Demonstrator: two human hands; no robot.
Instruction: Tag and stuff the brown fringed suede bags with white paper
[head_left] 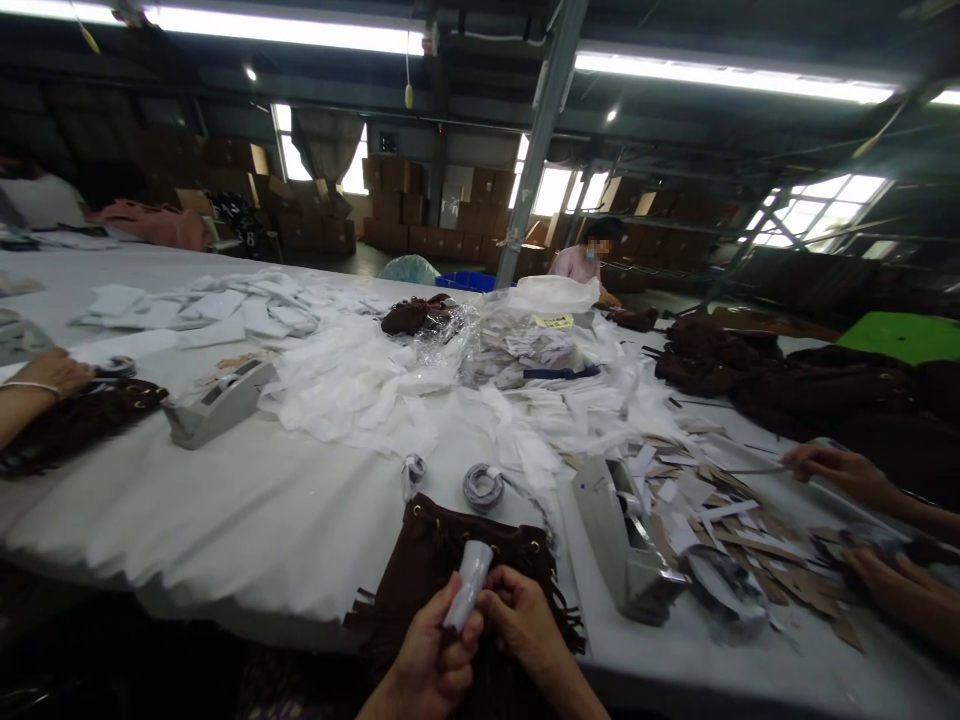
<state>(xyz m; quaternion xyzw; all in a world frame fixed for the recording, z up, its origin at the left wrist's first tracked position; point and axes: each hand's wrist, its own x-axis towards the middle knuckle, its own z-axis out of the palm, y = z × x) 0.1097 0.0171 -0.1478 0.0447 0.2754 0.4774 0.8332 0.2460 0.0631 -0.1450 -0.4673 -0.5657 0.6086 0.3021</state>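
My left hand [436,645] is closed around a white paper roll [474,572], a short tube with a dark brown bit at its lower end. Close against its right side, my right hand [525,622] has thumb and fingertips pinched together; what they hold, if anything, is hidden. Beneath both hands lies a dark brown fringed bag [403,560] with metal eyelets along its top edge. Just beyond the bag rest a coiled grey strap [484,486] and a smaller wrapped coil [414,468].
Right of the bag stands a grey tape dispenser [626,540], beside scattered cardboard and paper scraps [739,520]. A second tape dispenser [217,405] is at left. White tissue sheets [360,385] cover mid-table. Co-workers' hands [847,475] work at right and left; another person [581,262] is behind.
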